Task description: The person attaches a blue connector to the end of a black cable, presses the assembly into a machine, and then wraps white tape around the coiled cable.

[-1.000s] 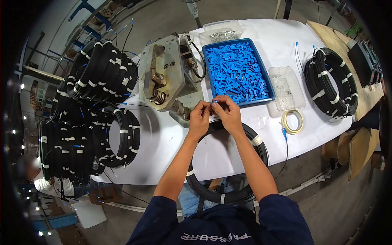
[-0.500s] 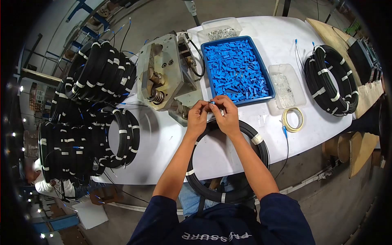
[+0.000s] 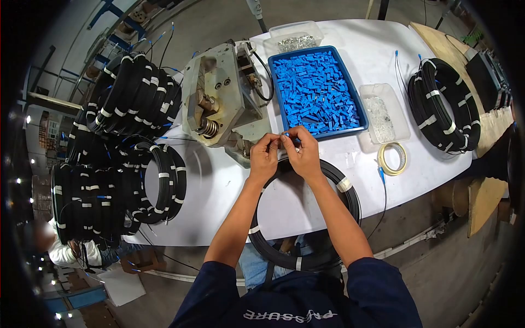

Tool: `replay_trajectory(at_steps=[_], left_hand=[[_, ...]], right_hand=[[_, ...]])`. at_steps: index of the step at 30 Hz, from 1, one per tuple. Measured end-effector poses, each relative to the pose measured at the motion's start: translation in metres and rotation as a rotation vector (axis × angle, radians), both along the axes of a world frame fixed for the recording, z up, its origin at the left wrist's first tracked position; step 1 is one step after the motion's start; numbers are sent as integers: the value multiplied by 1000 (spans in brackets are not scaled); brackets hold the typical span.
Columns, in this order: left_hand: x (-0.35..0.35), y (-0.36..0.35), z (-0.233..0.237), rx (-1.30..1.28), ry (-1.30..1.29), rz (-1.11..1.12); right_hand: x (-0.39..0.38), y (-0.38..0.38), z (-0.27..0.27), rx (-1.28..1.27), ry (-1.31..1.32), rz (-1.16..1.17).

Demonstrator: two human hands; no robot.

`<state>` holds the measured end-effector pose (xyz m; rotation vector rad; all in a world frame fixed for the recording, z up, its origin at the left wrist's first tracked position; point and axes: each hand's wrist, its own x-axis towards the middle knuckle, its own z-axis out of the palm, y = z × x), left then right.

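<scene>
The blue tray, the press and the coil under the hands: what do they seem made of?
Blue tray: probably plastic; uniform colour, rounded rim. Press: bare metal; dull grey plates, coil spring. Coil: black cable, likely a matte plastic jacket, with white ties.

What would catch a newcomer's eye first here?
The bright blue tray heaped with little blue pieces, at the back of the white table, stands out most. Stacks of black cable coils crowd the table's left end. In the middle, the left hand and right hand pinch a small blue part together, above a single coil.
</scene>
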<state>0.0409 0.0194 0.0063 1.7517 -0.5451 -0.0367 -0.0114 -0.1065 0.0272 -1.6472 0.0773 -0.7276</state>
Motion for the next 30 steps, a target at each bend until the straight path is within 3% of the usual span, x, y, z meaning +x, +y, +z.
replay_trajectory(at_steps=[4,9,12,25,30], left_hand=[[4,1,-7,-66,46,-14],[5,2,-8,-250,251,-160],[2,2,-4,-279,268,-172],[2,-2,-8,-200,224,-122],[-2,-7,2,-218,284,-146]], right_hand=[[1,3,-6,5,16,8],[-1,3,-7,192,147,112],[1,5,-11,133,84,84],[1,4,-9,210,98,73],[3,-3,-6,454,217,111]])
